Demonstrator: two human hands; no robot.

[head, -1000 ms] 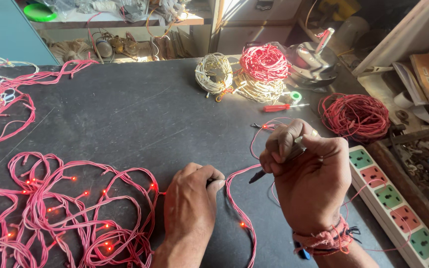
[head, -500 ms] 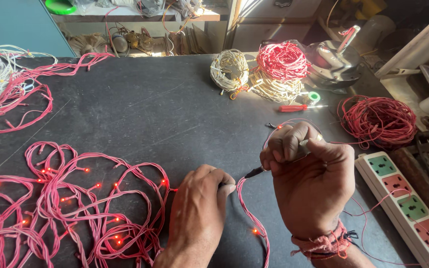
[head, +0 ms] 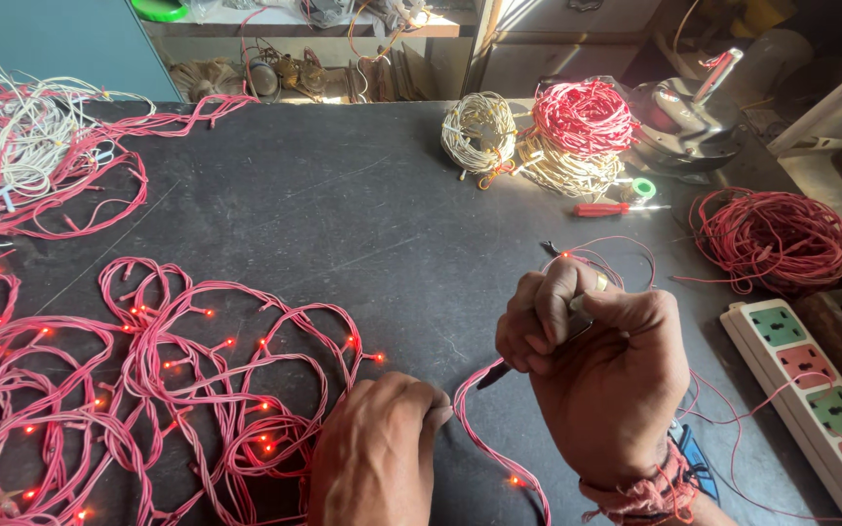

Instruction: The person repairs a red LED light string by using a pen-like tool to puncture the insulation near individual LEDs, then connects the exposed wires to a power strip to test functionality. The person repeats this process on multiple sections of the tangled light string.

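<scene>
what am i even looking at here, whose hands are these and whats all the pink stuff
This is one picture from a camera worn on a person's head, looking down at their own two bare hands over a dark table. The left hand pinches a pink wire against the table. The right hand grips a thin dark tool, its tip at that wire. The pink tangle on the left is a string of small lights, glowing red. Farther back lie wound coils of white and red wire and a red screwdriver. A loose red bundle and a white power strip sit on the right.
</scene>
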